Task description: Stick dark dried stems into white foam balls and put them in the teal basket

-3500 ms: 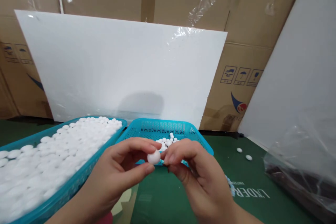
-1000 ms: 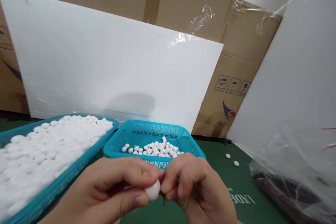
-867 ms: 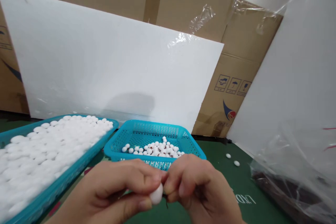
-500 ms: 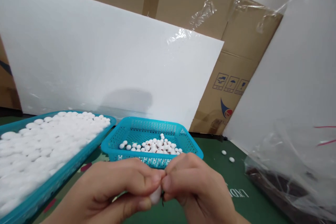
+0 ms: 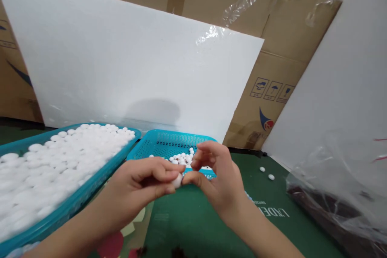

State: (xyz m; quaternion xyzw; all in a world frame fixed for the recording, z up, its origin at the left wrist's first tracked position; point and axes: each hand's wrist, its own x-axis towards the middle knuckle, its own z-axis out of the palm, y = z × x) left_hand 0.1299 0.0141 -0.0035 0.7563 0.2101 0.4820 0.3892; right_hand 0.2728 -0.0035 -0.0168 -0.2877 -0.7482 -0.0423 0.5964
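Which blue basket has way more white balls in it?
The big blue plastic basket on the left, heaped full; the small blue mesh basket holds only a few.

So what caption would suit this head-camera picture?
Left hand and right hand pinch a small white ball before a small turquoise plastic basket.

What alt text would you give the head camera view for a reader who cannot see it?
Left hand pinches a small white ball while the right hand touches it, above a green mat. Behind sit a large teal tray heaped with white balls and a small teal basket.
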